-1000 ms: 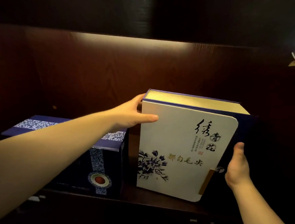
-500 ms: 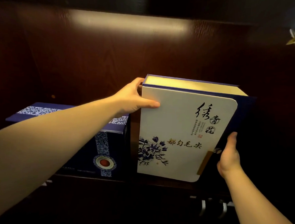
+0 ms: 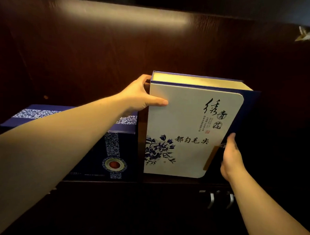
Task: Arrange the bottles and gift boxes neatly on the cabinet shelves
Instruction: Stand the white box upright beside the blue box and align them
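A tall white gift box [image 3: 189, 122] with a blue flower, black script and dark blue sides stands upright on the dark wooden shelf [image 3: 165, 180]. My left hand [image 3: 141, 95] grips its upper left edge, thumb on the white front. My right hand [image 3: 232, 156] presses flat against its lower right side. A lower dark blue gift box [image 3: 117, 151] with a patterned band and a red round emblem sits just left of it, a narrow gap between them.
The shelf's wooden back panel [image 3: 100, 52] is lit from above. Two metal door handles [image 3: 220, 200] hang below the shelf edge at the right. A pale object [image 3: 305, 35] shows at the far upper right. The right of the shelf is in deep shadow.
The white box has settled upright on the shelf, and my view has tilted so the scene sits higher. My right hand has slid slightly up along the box's right side.
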